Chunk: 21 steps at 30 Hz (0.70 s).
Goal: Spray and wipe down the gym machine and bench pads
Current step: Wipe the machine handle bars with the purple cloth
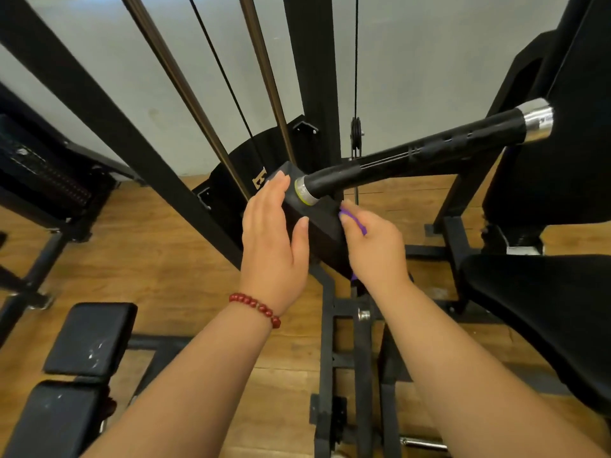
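black pad (322, 223) dead centre looks like firm, slick vinyl fixed in place, so brace it by the edge: left hand (272, 233) lies flat at its 9 o'clock, fingers (272, 196) straight and together, right hand (373, 246) pinches the floppy purple cloth (352, 218) at 3 o'clock

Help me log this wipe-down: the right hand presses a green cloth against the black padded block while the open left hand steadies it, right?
Not green: the head view shows the right hand pressing a purple cloth. The rest holds.

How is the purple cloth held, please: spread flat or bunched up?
Bunched: the right hand grips the purple cloth, only scraps showing.
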{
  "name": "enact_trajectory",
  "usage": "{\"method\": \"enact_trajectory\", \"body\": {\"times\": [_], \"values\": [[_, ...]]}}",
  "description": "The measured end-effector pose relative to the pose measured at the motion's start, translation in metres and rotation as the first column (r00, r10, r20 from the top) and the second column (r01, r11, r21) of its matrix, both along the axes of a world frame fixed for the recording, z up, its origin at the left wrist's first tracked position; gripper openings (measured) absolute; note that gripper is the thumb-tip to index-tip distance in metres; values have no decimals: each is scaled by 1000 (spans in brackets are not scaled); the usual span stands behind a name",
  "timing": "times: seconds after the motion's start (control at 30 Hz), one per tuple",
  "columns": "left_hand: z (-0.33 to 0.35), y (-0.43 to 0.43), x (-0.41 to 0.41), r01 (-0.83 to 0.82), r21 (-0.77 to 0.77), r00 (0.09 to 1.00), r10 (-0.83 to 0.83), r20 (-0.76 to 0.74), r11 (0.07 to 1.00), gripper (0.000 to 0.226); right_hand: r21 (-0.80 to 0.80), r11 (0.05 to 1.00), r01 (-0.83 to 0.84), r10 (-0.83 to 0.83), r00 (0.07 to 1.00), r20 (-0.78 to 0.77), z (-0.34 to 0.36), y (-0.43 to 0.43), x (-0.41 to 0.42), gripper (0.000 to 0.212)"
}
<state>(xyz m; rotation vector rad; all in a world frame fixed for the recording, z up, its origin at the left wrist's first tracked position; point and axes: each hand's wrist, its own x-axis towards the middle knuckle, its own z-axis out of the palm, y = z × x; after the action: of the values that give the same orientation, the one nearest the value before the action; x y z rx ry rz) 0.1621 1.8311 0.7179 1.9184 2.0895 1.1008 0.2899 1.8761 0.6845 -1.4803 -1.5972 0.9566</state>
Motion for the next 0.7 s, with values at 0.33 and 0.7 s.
{"method": "enact_trajectory", "body": {"times": [0.33, 0.7], "values": [[-5, 0, 4, -22, 27, 997, 24, -71, 999, 66, -78, 997, 14, -21, 996, -84, -13, -3, 12, 36], [-9, 0, 7, -82, 22, 964, 85, -252, 996, 84, -104, 988, -118, 104, 986, -130, -20, -2, 18, 44]]}}
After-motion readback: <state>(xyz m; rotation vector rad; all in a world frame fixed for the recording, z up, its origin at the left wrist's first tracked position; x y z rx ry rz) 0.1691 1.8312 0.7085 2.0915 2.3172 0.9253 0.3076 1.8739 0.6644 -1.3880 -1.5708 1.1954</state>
